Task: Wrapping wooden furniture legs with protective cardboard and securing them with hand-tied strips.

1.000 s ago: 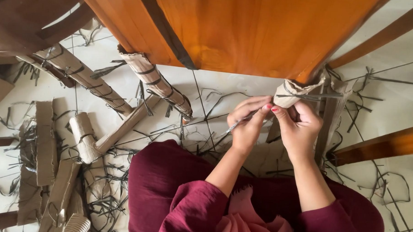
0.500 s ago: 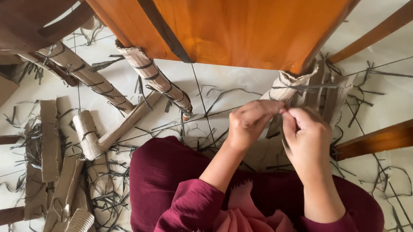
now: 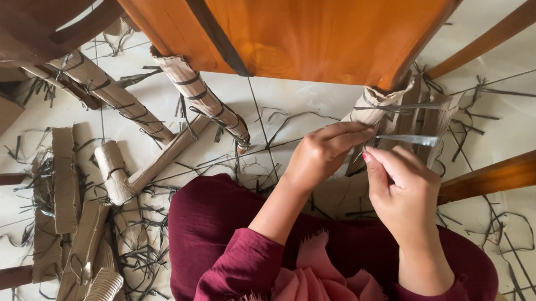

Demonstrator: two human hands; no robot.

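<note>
A: Head view, looking down. Left hand (image 3: 324,155) is pinched on the cardboard wrap (image 3: 379,107) around the near chair leg, fingertips pressed at its lower edge. Right hand (image 3: 403,194) is closed on a thin grey strap (image 3: 408,139); thumb and forefinger grip it near its left end, and the free end points right.

B: Where does the strap sit relative to the leg?

A: Just beside the wrap, level with the left fingertips, roughly horizontal. More dark bands cross the wrap above it. Whether this strap is still looped round the leg, I cannot tell; the hands hide that part.

B: Handling estimate?

A: Strap: judged light, flat, springy, probably slick plastic. It holds a straight line unsupported, so some stiffness. Best held close to the end, pinched flat-side, as now. Cardboard: light, corrugated, soft-edged, tears easily at the ragged top under the wooden chair seat (image 3: 319,33). Take it at the body, not at the frayed rim.

B: Surroundings?

A: Pale tiled floor (image 3: 299,98) littered with cut dark strap pieces. Second wrapped leg (image 3: 201,98) to the left, banded. Stripped cardboard pieces (image 3: 65,182) lie piled at far left. Person sits on the floor, maroon sleeves, pink cloth in lap.
</note>
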